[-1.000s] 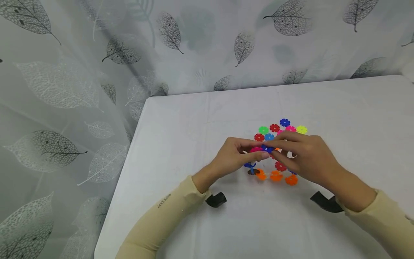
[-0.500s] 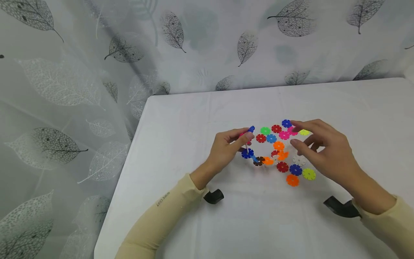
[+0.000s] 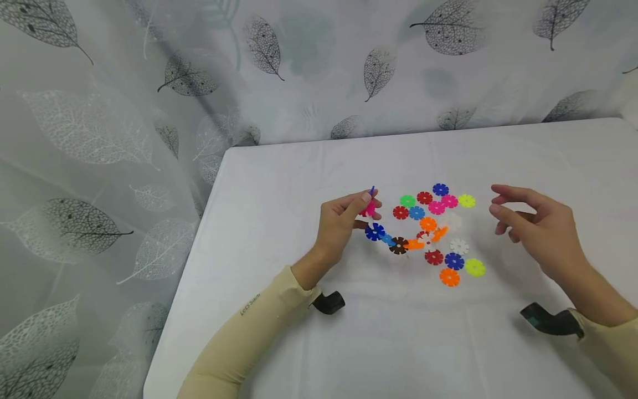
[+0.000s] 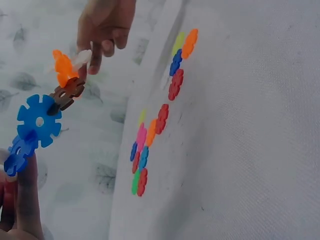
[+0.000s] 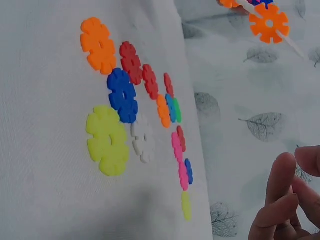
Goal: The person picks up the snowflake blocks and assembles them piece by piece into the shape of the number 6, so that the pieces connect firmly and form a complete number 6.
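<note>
My left grip (image 3: 336, 224) pinched the disc chain (image 3: 398, 245), seemingly mid-linking; my slack, empty right grip (image 3: 540, 227) probably needed nine-o'clock loose pieces (image 3: 449, 201).

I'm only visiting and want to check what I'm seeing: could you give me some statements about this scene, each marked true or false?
1. The left hand holds a chain of joined discs. True.
2. The right hand grips the other end of that chain. False: it is apart from the chain and holds nothing.
3. The chain includes a brown disc. True.
4. Every disc is part of the chain. False: loose discs lie on the white table.
5. The cloth behind the table has a leaf pattern. True.
</note>
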### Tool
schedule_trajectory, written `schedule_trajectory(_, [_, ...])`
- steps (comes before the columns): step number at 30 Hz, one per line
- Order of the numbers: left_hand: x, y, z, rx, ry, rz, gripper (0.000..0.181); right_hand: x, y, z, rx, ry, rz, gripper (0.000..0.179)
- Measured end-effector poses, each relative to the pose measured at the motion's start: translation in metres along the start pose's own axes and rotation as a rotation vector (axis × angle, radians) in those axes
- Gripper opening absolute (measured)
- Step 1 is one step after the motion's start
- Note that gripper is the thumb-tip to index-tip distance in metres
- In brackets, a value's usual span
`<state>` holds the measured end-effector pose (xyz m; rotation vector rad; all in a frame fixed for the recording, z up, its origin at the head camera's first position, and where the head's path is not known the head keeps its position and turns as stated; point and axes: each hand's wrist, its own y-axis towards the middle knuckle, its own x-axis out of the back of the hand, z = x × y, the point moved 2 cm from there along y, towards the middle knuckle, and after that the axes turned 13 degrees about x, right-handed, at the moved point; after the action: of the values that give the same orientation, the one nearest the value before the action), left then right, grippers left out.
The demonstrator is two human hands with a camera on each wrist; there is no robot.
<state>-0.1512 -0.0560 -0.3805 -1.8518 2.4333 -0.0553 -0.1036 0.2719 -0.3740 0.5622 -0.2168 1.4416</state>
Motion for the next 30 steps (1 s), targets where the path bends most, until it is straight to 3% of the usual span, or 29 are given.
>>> schedule_trajectory(3, [0.001,0.001,0.001,0.004,-0.017,-0.007,0.039,0.003,0.002,-0.010,-0.069,0.014,0.054,0.048])
schedule_trajectory(7, [0.002,0.002,0.001,0.002,-0.042,-0.006,0.038,0.003,0.004,-0.022,-0.116,-0.051,0.168,0.052])
schedule_trajectory(13, [0.002,0.002,0.001,-0.014,-0.050,-0.003,0.039,-0.004,0.007,-0.033,-0.099,-0.182,0.422,0.055])
schedule_trajectory(17, [0.002,0.001,0.001,-0.013,-0.043,-0.002,0.039,-0.013,0.007,-0.037,-0.063,-0.237,0.541,0.057])
schedule_trajectory(23, [0.001,0.000,0.001,-0.018,-0.047,0.020,0.037,-0.028,0.006,-0.032,0.013,-0.314,0.588,0.057])
schedule_trajectory(30, [-0.001,-0.002,0.000,-0.032,-0.054,0.057,0.034,-0.036,0.010,-0.029,0.012,-0.340,0.605,0.056])
